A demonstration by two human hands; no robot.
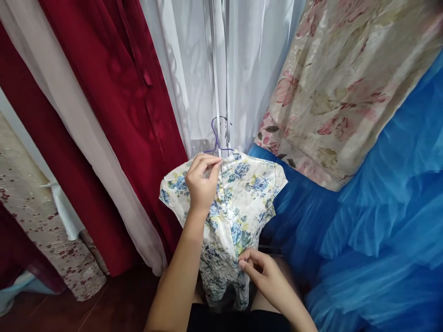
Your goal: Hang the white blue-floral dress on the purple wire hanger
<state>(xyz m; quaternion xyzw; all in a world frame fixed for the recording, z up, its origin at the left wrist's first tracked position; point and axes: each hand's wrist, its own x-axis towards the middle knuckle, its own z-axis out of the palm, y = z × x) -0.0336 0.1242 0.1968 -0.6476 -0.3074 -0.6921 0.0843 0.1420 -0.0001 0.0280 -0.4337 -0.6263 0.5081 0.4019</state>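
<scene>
A small white dress with blue flowers [242, 198] hangs on a thin purple wire hanger [216, 138] in front of me. My left hand [201, 182] is closed in a pinch on the dress's collar, just below the hanger hook. My right hand [265, 272] is lower down, fingers curled and pinching the front of the dress near its middle seam.
A dark red garment [114, 106] and a sheer white one [194, 69] hang behind and to the left. A cream floral dress [339, 101] hangs at the right above a mass of blue tulle [380, 230]. Dark wooden floor [114, 304] lies below.
</scene>
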